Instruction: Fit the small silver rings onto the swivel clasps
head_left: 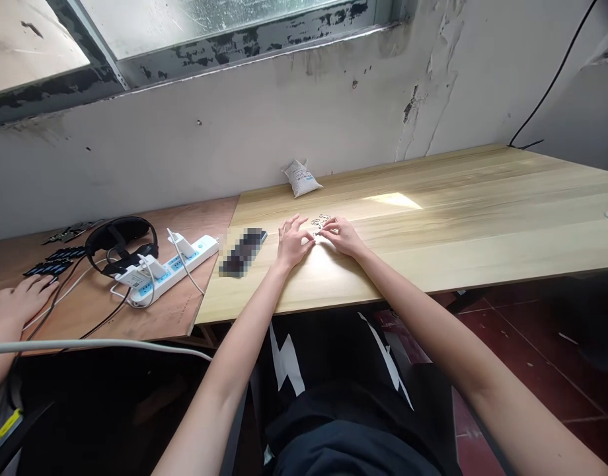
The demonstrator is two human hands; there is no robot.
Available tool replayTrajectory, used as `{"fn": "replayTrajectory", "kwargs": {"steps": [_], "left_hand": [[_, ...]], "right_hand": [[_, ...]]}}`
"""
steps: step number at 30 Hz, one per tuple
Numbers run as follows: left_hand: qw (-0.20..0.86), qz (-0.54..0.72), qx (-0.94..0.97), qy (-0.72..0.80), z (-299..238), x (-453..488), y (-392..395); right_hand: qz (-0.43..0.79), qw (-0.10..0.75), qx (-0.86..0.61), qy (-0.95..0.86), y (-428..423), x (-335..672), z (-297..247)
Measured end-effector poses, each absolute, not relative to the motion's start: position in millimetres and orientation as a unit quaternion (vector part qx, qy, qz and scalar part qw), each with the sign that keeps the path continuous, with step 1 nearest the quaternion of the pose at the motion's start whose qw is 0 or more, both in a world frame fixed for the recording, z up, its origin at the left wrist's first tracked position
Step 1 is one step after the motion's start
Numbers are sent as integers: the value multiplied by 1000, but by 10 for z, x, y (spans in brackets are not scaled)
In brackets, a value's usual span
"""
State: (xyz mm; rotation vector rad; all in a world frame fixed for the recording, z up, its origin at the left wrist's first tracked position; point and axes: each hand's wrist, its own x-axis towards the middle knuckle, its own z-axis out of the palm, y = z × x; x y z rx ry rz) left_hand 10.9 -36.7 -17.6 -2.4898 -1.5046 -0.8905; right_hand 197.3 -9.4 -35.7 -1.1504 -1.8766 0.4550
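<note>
Both my hands meet over the pale wooden table (462, 231), close to its front middle. My left hand (295, 243) has thumb and forefinger closed in a pinch, the other fingers raised; what sits in the pinch is too small to name. Facing it, my right hand (342, 235) pinches a small shiny metal piece (316, 233) between its fingertips. Just behind the fingertips lies a little pile of small metal pieces (321, 219), looking like rings or links, partly covered by my right hand.
A white printed packet (301, 178) rests against the wall. Left of my hands lies a phone (243, 252), pixelated. On the brown table are a power strip (178, 268) with chargers, a black headset (120, 241) and cables. Another person's hand (21, 303) rests at far left.
</note>
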Motion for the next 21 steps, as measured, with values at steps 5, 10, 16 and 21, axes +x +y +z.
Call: {"fn": "replayTrajectory", "kwargs": {"steps": [5, 10, 16, 21], "left_hand": [[44, -311, -808, -498, -197, 105, -339], [44, -310, -815, -488, -193, 114, -346], [55, -318, -815, -482, -196, 124, -345], [51, -325, -812, -482, -186, 127, -351]], "right_hand": [[173, 400, -484, -759, -78, 1970, -366], [169, 389, -480, -768, -106, 1962, -334], [182, 403, -516, -733, -66, 1971, -358], [220, 424, -466, -745, -67, 1991, -359]]}}
